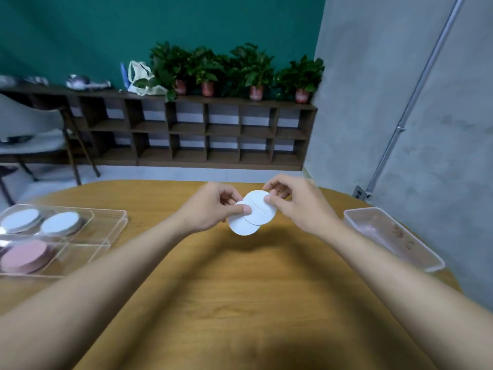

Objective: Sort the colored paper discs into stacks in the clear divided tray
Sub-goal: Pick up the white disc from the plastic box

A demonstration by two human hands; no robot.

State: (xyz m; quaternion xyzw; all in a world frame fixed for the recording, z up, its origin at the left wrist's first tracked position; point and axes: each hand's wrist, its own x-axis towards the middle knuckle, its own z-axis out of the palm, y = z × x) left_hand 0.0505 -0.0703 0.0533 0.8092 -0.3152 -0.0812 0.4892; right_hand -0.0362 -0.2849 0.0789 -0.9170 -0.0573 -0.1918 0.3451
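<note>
White paper discs, two of them overlapping, sit above the middle of the wooden bench [240, 289]. The upper disc [260, 210] is pinched at its 2 o'clock edge by the right hand [296, 202], thumb on its face. The lower disc [241, 225] is pinched by the left hand [210, 208], whose thumb presses where the two overlap. At 9 o'clock lies the clear divided tray [106, 231], holding two white stacks [60, 222] in its far compartments and a pink stack [25, 256] nearer. At 3 o'clock stands a pinkish plastic container [426, 259].
</note>
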